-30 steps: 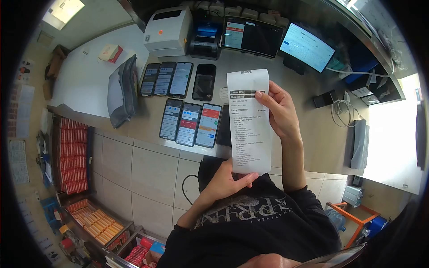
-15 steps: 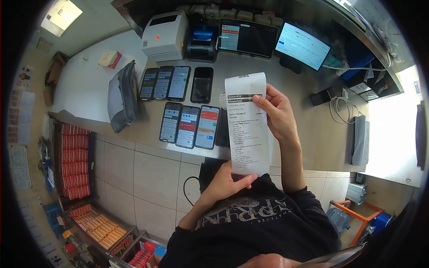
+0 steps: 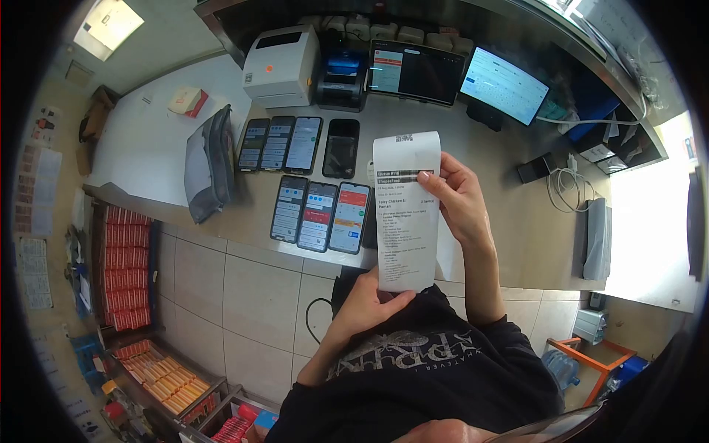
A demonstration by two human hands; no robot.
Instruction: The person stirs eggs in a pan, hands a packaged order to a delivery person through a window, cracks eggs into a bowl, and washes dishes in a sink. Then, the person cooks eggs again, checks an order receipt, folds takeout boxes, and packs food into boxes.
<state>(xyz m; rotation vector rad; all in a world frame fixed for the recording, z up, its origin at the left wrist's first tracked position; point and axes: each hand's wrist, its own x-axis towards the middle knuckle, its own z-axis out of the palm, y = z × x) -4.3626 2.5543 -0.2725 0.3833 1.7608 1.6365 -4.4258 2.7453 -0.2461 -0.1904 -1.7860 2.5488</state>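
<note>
A long printed paper receipt (image 3: 408,229) is held up in front of my chest, its text facing me and its top end curling back. My right hand (image 3: 461,199) grips its upper right edge, thumb lying on the front near the dark printed band. At the bottom end, my left hand (image 3: 369,303) pinches the paper with the thumb in front; the fingers behind are hidden. Left of the receipt, several smartphones lie in two rows on the desk, among them a dark-screened phone (image 3: 341,148) and one with a red and white screen (image 3: 349,218).
Behind the phones stand a white label printer (image 3: 281,68), a black receipt printer (image 3: 342,80), a dark tablet (image 3: 415,72) and a lit monitor (image 3: 505,85). A grey pouch (image 3: 209,164) lies at left. Coiled white cable (image 3: 567,181) rests at right. Drawers of packets (image 3: 162,375) stand lower left.
The view has tilted slightly, so the desk items appear lower. Both hands keep hold of the receipt, whose top end curls back a little differently.
</note>
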